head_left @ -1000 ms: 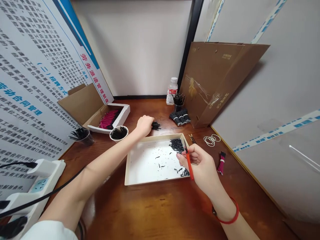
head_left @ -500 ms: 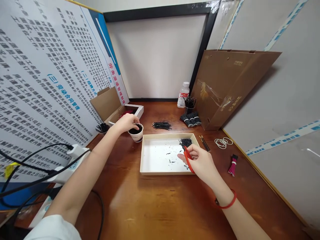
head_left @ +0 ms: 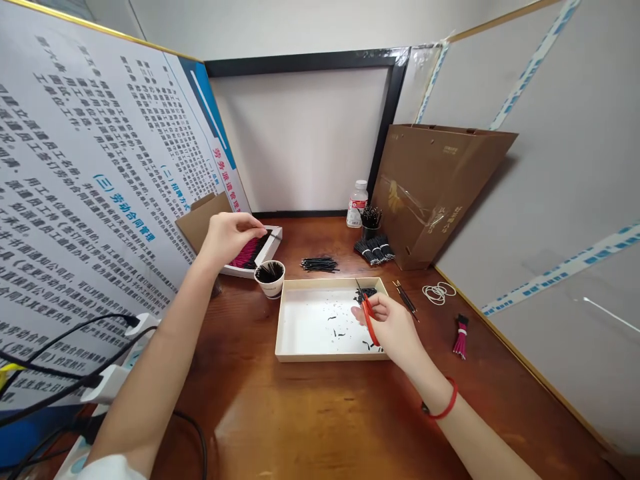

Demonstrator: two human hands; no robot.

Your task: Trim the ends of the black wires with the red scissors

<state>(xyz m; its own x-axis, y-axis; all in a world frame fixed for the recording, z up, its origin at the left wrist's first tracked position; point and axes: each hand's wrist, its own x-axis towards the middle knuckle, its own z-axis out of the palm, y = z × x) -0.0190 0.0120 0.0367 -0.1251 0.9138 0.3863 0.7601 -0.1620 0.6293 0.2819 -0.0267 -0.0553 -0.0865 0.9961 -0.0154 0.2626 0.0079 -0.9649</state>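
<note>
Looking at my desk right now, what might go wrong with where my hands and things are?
1. The left hand reaches over the white cup of black wire pieces toward the box of pink wires; the forearm might tip the cup.
2. The right hand holds the red-handled cutter over the tray; clipped bits there may scatter if it is bumped.

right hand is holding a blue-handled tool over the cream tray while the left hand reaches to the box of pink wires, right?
Not quite: the tool in the right hand has red handles, not blue, as the head view shows. The rest holds: it is over the cream tray, and the left hand is up at the box of pink wires.
</note>
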